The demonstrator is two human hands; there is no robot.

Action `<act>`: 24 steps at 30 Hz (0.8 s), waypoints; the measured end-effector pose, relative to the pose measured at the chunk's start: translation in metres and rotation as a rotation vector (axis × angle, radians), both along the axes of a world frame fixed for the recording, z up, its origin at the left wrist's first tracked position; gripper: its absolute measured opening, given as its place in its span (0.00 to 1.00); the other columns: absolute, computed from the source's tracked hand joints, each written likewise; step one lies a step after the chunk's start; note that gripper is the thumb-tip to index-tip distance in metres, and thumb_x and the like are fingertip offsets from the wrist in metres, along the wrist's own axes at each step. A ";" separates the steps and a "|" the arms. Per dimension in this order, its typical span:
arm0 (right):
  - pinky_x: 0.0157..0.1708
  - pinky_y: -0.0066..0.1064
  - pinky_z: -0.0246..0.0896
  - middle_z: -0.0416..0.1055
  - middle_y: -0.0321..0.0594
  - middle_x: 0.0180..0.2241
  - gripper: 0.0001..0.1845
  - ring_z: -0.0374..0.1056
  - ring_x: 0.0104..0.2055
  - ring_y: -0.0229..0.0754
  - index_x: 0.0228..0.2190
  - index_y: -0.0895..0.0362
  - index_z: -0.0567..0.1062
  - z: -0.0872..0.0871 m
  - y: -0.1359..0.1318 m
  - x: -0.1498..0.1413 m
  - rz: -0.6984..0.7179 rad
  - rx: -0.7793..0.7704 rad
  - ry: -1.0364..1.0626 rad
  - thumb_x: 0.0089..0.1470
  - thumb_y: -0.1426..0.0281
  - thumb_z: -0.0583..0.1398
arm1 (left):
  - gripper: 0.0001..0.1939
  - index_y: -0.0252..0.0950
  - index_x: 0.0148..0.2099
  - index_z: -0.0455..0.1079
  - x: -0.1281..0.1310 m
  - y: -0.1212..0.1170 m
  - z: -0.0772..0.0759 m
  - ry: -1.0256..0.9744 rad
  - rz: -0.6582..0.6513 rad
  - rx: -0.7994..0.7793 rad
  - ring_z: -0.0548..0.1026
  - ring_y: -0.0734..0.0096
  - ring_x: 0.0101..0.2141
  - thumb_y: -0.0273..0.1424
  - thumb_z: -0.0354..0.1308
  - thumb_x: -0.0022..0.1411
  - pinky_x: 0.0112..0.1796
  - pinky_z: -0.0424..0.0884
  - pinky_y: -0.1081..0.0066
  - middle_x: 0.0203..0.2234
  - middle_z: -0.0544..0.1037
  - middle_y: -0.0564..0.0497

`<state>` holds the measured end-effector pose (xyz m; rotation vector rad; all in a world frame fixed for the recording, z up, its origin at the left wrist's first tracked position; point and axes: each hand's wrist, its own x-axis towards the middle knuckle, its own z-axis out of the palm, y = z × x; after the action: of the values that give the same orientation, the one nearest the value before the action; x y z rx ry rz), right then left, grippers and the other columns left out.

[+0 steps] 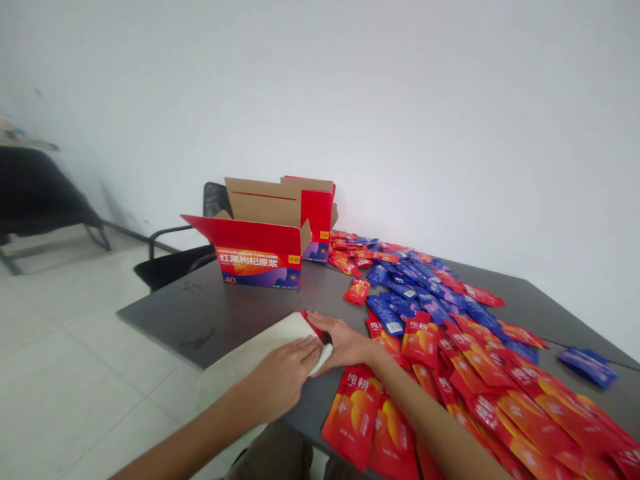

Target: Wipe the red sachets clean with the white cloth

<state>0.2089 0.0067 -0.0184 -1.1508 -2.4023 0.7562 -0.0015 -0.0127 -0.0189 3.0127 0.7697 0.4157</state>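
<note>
A cream cloth bag (250,353) lies flat at the near left edge of the dark grey table (200,313). My left hand (280,377) rests flat on the bag, fingers stretched out. My right hand (340,340) lies at the bag's far end with its fingers on a red sachet (314,325) that is partly tucked at the bag's mouth. Whether the fingers grip the sachet is unclear. A heap of red sachets (500,393) and blue sachets (415,293) spreads over the table to the right.
An open red and blue cardboard box (257,257) stands at the table's far left. A black chair (175,263) sits behind it. A few blue sachets (587,365) lie apart at the right. A white wall is behind; the floor is tiled.
</note>
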 end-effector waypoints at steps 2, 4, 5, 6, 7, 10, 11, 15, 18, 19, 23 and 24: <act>0.65 0.49 0.41 0.50 0.54 0.65 0.64 0.48 0.67 0.57 0.63 0.57 0.55 0.001 -0.001 -0.001 -0.011 -0.006 -0.009 0.27 0.48 0.71 | 0.29 0.30 0.61 0.61 -0.002 0.003 0.001 -0.005 0.023 -0.031 0.64 0.64 0.59 0.18 0.47 0.56 0.59 0.59 0.64 0.58 0.68 0.41; 0.65 0.50 0.40 0.51 0.52 0.65 0.61 0.48 0.67 0.57 0.62 0.55 0.57 0.002 -0.002 -0.001 -0.014 -0.012 -0.012 0.30 0.47 0.69 | 0.27 0.27 0.59 0.63 -0.003 0.011 0.004 -0.001 0.142 -0.051 0.67 0.62 0.57 0.18 0.45 0.57 0.58 0.61 0.63 0.57 0.69 0.38; 0.65 0.50 0.40 0.51 0.51 0.65 0.59 0.48 0.67 0.57 0.62 0.55 0.58 0.003 -0.002 -0.001 -0.011 -0.012 -0.008 0.31 0.47 0.69 | 0.26 0.26 0.59 0.63 -0.004 0.015 0.005 0.011 0.170 -0.057 0.67 0.62 0.57 0.18 0.44 0.58 0.58 0.62 0.62 0.56 0.69 0.38; 0.65 0.49 0.40 0.52 0.50 0.65 0.58 0.48 0.67 0.56 0.61 0.54 0.59 0.003 -0.002 -0.001 -0.003 -0.007 0.002 0.32 0.47 0.69 | 0.26 0.25 0.59 0.63 -0.003 0.017 0.006 0.017 0.187 -0.053 0.68 0.61 0.57 0.18 0.44 0.58 0.58 0.61 0.61 0.56 0.69 0.37; 0.65 0.48 0.41 0.52 0.49 0.65 0.57 0.48 0.67 0.55 0.61 0.54 0.59 0.003 -0.002 -0.001 0.006 0.000 0.015 0.32 0.48 0.69 | 0.26 0.26 0.59 0.63 -0.002 0.016 0.007 0.020 0.170 -0.050 0.67 0.61 0.57 0.18 0.44 0.59 0.58 0.60 0.62 0.56 0.69 0.37; 0.65 0.47 0.43 0.52 0.52 0.64 0.61 0.49 0.67 0.54 0.62 0.56 0.56 0.002 -0.001 0.000 0.018 0.013 0.029 0.30 0.51 0.71 | 0.27 0.28 0.61 0.61 0.001 0.006 0.006 -0.001 0.022 -0.049 0.64 0.64 0.59 0.19 0.47 0.58 0.60 0.56 0.65 0.58 0.68 0.40; 0.64 0.47 0.43 0.52 0.52 0.65 0.62 0.49 0.67 0.55 0.62 0.57 0.55 0.001 -0.001 0.000 0.017 0.012 0.022 0.29 0.51 0.71 | 0.28 0.29 0.61 0.61 0.001 0.004 0.005 -0.013 -0.012 -0.057 0.63 0.65 0.59 0.19 0.47 0.58 0.60 0.56 0.66 0.58 0.68 0.41; 0.65 0.47 0.40 0.50 0.50 0.65 0.59 0.47 0.67 0.55 0.62 0.54 0.57 0.000 0.000 0.001 0.002 -0.003 0.006 0.31 0.49 0.70 | 0.27 0.28 0.59 0.63 -0.001 0.014 0.007 -0.010 0.122 -0.070 0.67 0.63 0.57 0.18 0.44 0.57 0.58 0.61 0.62 0.56 0.70 0.39; 0.65 0.47 0.40 0.49 0.52 0.65 0.60 0.47 0.67 0.54 0.62 0.56 0.56 -0.002 0.000 0.001 -0.009 -0.016 0.009 0.31 0.49 0.70 | 0.28 0.27 0.59 0.63 -0.003 0.015 0.005 0.028 0.105 -0.050 0.66 0.63 0.58 0.17 0.45 0.56 0.59 0.59 0.63 0.57 0.69 0.38; 0.65 0.47 0.40 0.49 0.53 0.65 0.61 0.47 0.67 0.54 0.62 0.57 0.56 -0.002 0.000 0.002 -0.010 -0.016 0.004 0.30 0.50 0.71 | 0.28 0.27 0.60 0.62 -0.002 0.011 0.003 0.032 0.060 -0.042 0.65 0.63 0.58 0.18 0.45 0.56 0.60 0.58 0.64 0.57 0.68 0.39; 0.65 0.47 0.41 0.49 0.54 0.65 0.65 0.48 0.67 0.55 0.63 0.58 0.55 -0.004 0.001 0.002 -0.019 -0.008 0.005 0.27 0.51 0.72 | 0.31 0.29 0.62 0.60 -0.002 0.000 0.000 0.002 0.018 -0.026 0.64 0.63 0.59 0.18 0.47 0.54 0.59 0.59 0.64 0.59 0.67 0.40; 0.65 0.47 0.41 0.50 0.53 0.65 0.64 0.48 0.67 0.55 0.63 0.57 0.55 -0.004 0.000 0.002 -0.020 -0.008 0.010 0.27 0.50 0.71 | 0.30 0.30 0.61 0.61 -0.002 0.002 0.000 -0.010 0.061 -0.037 0.65 0.63 0.59 0.18 0.47 0.55 0.59 0.60 0.64 0.58 0.68 0.40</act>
<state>0.2109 0.0071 -0.0221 -1.1692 -2.3780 0.7647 -0.0038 -0.0106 -0.0188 2.9568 0.8603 0.4123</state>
